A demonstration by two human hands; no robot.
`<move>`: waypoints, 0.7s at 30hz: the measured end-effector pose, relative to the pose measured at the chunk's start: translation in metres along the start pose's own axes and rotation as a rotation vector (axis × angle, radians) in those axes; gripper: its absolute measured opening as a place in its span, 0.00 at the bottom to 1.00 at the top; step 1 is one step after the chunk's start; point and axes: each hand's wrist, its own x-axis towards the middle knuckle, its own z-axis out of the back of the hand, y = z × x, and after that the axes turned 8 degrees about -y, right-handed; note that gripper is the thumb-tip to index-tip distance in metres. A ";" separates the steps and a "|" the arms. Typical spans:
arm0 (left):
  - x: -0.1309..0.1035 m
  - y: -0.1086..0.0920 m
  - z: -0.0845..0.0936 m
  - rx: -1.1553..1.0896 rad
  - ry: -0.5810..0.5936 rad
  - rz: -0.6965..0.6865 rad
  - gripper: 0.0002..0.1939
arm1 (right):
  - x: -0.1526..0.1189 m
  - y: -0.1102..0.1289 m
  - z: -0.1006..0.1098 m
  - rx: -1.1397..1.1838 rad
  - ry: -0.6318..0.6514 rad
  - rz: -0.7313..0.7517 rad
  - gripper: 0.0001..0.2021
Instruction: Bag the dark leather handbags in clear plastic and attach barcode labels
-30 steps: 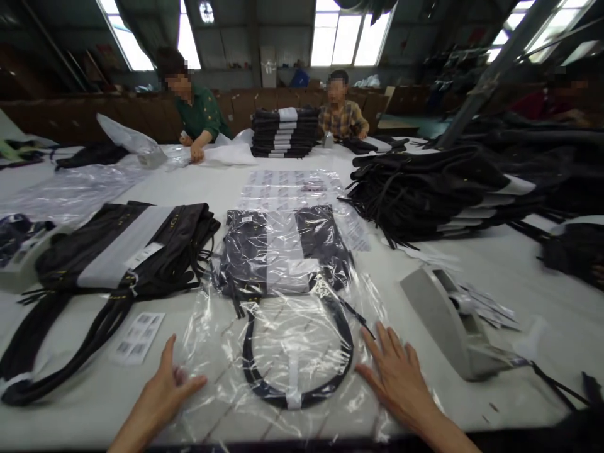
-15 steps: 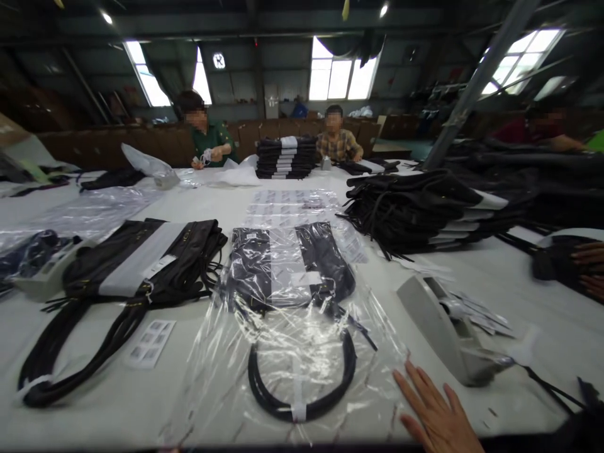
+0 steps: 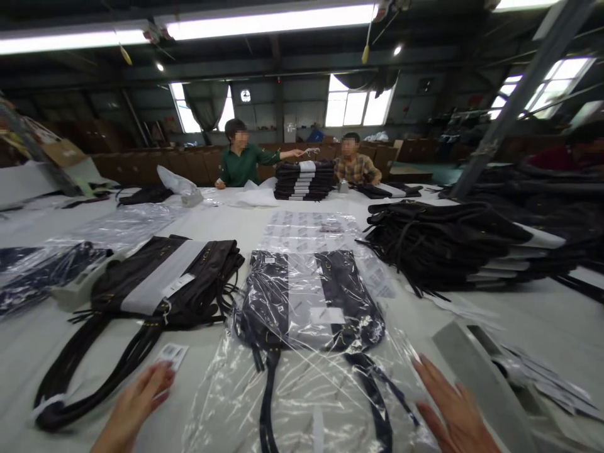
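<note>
A dark handbag lies inside a clear plastic bag in front of me, with a white paper band around its body and its handles toward me. My right hand rests at the right edge of the plastic, fingers outstretched, slightly blurred. On the other side, my left hand reaches over the near end of a small white label sheet; its fingers are loosely extended, and whether they touch the sheet is unclear. Beside that hand lies a stack of dark handbags with a white band, a tag and tied handles.
A grey tape dispenser stands right of my right hand, with paper tags beyond it. Another dispenser is at left. Banded bags are piled at right. Two people sit across the table, near a tall bag stack.
My left hand has come into view over the label sheet. My right hand stays by the plastic's edge. The view has tilted up, and the person in green now stretches an arm over the far stack.
</note>
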 end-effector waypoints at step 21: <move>0.056 0.007 -0.135 -0.233 0.536 0.048 0.20 | 0.203 0.179 -0.162 0.126 0.090 0.105 0.20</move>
